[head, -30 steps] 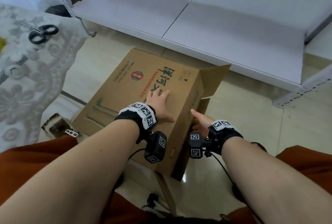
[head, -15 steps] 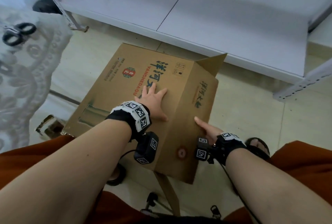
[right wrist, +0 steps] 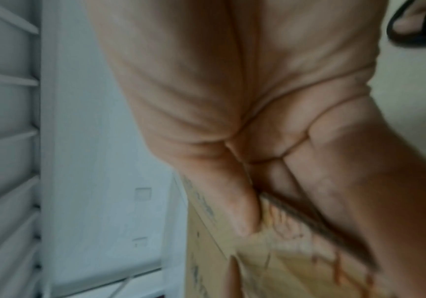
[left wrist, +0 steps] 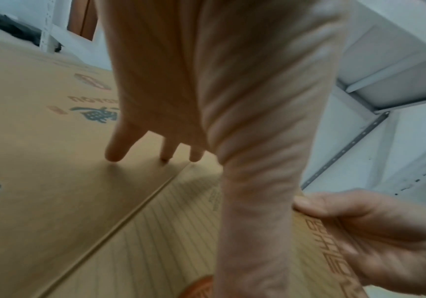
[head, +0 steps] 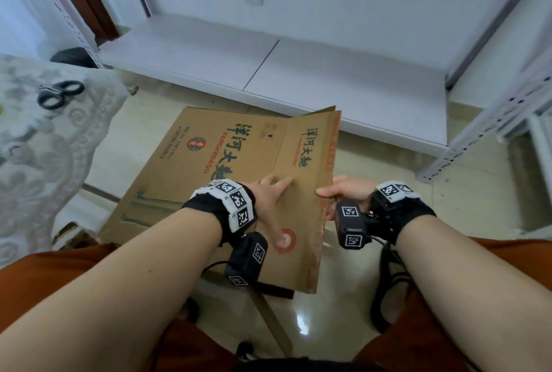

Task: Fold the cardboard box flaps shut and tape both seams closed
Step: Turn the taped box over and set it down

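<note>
A brown printed cardboard box lies on the floor in front of my knees. Its broad face and the narrower right panel look nearly level with each other, joined at a crease. My left hand presses flat on the cardboard beside that crease, with its straight fingertips touching the surface. At the panel's right edge, my right hand pinches the cardboard, thumb on top and fingers underneath. The right wrist view shows the thumb and fingers clamped on that edge. No tape is in view.
Black-handled scissors lie on a lace-covered table at the left. A low white shelf board runs behind the box, with a perforated metal upright at the right. My sandalled foot is on the tiled floor under the right arm.
The right side panel has swung up from hanging down to nearly level with the broad face. My right hand moved from that panel's face to its outer edge and pinched it.
</note>
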A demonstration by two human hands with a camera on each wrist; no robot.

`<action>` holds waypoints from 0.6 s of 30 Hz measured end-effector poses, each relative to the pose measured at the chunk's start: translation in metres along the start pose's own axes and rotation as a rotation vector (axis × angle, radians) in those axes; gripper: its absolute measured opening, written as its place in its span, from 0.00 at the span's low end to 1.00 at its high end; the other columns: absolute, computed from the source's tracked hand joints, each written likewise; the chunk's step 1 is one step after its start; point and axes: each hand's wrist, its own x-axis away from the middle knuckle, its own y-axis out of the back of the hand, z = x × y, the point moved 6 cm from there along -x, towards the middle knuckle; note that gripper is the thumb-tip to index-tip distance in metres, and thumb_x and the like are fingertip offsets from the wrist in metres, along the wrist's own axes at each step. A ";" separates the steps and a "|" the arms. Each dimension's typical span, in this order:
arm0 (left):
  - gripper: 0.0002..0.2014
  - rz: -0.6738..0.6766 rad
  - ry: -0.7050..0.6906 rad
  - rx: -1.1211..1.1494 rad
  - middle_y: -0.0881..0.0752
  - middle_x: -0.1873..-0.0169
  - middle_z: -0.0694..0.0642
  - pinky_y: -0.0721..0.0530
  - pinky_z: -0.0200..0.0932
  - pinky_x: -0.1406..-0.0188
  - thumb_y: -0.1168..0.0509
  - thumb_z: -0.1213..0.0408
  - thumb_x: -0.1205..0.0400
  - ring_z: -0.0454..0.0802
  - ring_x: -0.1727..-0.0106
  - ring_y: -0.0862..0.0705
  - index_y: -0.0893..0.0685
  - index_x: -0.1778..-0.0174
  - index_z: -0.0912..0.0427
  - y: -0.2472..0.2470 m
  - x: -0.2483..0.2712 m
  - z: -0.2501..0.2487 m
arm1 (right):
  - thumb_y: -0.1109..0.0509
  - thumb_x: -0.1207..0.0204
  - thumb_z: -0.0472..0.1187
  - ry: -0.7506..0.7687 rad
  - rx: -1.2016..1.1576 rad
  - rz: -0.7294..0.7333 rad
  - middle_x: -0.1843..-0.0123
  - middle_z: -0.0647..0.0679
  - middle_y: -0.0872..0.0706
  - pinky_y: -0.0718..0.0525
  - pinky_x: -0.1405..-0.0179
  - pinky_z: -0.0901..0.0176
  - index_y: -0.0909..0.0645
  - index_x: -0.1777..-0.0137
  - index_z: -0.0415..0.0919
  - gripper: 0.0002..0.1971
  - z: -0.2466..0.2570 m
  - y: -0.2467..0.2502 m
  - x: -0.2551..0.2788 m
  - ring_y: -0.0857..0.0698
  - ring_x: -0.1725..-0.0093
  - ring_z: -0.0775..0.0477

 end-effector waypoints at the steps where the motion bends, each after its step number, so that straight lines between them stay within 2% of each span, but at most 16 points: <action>1: 0.73 0.009 -0.009 0.007 0.63 0.17 0.53 0.42 0.63 0.20 0.17 0.41 0.46 0.58 0.16 0.54 0.69 0.19 0.40 0.002 0.004 0.000 | 0.39 0.18 0.30 0.024 -0.009 -0.021 0.69 0.41 0.10 0.13 0.76 0.60 0.22 0.50 0.32 0.05 0.007 -0.002 0.002 0.12 0.75 0.48; 4: 0.76 -0.001 -0.026 0.053 0.65 0.17 0.50 0.41 0.64 0.20 0.16 0.42 0.48 0.56 0.16 0.55 0.72 0.20 0.40 0.010 0.021 0.004 | 0.39 0.19 0.28 0.087 -0.061 -0.074 0.70 0.40 0.11 0.14 0.78 0.61 0.22 0.51 0.32 0.05 0.033 -0.009 0.007 0.12 0.76 0.48; 7: 0.76 -0.084 -0.040 0.078 0.63 0.17 0.52 0.42 0.64 0.20 0.16 0.42 0.47 0.57 0.16 0.54 0.73 0.20 0.42 0.024 0.039 0.011 | 0.39 0.20 0.28 0.144 -0.117 -0.136 0.72 0.40 0.12 0.16 0.81 0.61 0.21 0.52 0.32 0.05 0.065 -0.010 0.012 0.13 0.77 0.47; 10: 0.76 -0.104 -0.038 0.118 0.62 0.17 0.49 0.40 0.64 0.21 0.17 0.40 0.48 0.56 0.16 0.52 0.74 0.21 0.40 0.033 0.058 0.022 | 0.37 0.21 0.29 0.177 -0.141 -0.204 0.71 0.40 0.12 0.17 0.80 0.60 0.21 0.45 0.31 0.07 0.094 -0.014 0.017 0.13 0.77 0.46; 12: 0.73 -0.156 -0.037 0.130 0.61 0.17 0.48 0.40 0.63 0.20 0.18 0.40 0.45 0.55 0.16 0.51 0.72 0.21 0.39 0.035 0.070 0.029 | 0.37 0.20 0.30 0.198 -0.164 -0.233 0.69 0.39 0.13 0.15 0.77 0.58 0.23 0.41 0.31 0.10 0.108 -0.019 0.022 0.13 0.76 0.45; 14: 0.66 -0.253 -0.055 0.157 0.56 0.17 0.50 0.37 0.59 0.21 0.21 0.44 0.37 0.57 0.18 0.45 0.69 0.20 0.38 0.037 0.080 0.032 | 0.38 0.20 0.30 0.243 -0.190 -0.263 0.64 0.38 0.14 0.13 0.74 0.55 0.23 0.40 0.31 0.10 0.121 -0.021 0.027 0.13 0.74 0.43; 15: 0.62 -0.302 -0.066 0.160 0.51 0.17 0.51 0.33 0.55 0.23 0.23 0.48 0.33 0.57 0.20 0.39 0.68 0.19 0.38 0.037 0.085 0.032 | 0.38 0.20 0.30 0.271 -0.199 -0.280 0.64 0.38 0.14 0.15 0.77 0.57 0.23 0.42 0.30 0.09 0.128 -0.022 0.031 0.14 0.76 0.44; 17: 0.52 -0.418 -0.056 0.131 0.38 0.22 0.56 0.25 0.47 0.32 0.30 0.57 0.26 0.57 0.29 0.27 0.62 0.17 0.41 0.040 0.095 0.037 | 0.39 0.19 0.29 0.329 -0.212 -0.315 0.73 0.40 0.14 0.19 0.84 0.64 0.23 0.50 0.30 0.04 0.140 -0.024 0.035 0.16 0.81 0.47; 18: 0.46 -0.484 -0.026 0.111 0.31 0.25 0.57 0.24 0.46 0.37 0.33 0.61 0.24 0.57 0.33 0.23 0.57 0.16 0.43 0.043 0.098 0.042 | 0.39 0.19 0.29 0.360 -0.220 -0.330 0.77 0.41 0.15 0.20 0.86 0.65 0.23 0.53 0.30 0.04 0.146 -0.024 0.037 0.16 0.83 0.48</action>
